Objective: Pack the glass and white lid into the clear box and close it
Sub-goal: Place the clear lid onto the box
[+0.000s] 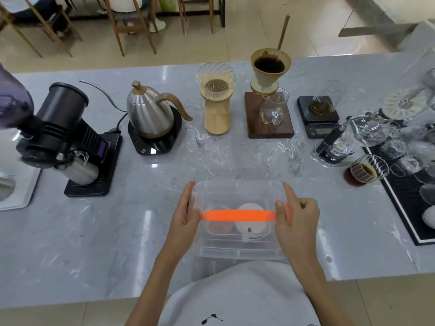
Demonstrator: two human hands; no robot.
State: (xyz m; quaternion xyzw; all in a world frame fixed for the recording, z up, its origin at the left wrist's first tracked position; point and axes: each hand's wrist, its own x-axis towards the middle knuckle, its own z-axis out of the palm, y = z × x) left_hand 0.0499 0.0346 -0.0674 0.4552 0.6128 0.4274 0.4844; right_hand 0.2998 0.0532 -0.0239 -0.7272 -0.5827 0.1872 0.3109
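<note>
The clear box [237, 191] stands on the grey marble counter just in front of me, its clear cover on top and an orange handle [236, 215] lying flat across it. Through the cover I see the glass [217, 223] on the left and the round white lid [249, 224] on the right inside the box. My left hand [186, 214] presses flat against the box's left side. My right hand [297, 218] grips the right side, its thumb on the orange handle's end and its index finger stretched along the rim.
Along the back of the counter stand a black grinder [63, 135], a steel kettle [150, 114] on its base, a wooden dripper stand [216, 102], a pour-over on a wood block [270, 114] and a scale [317, 116]. Glassware crowds a black mat [400, 203] at right.
</note>
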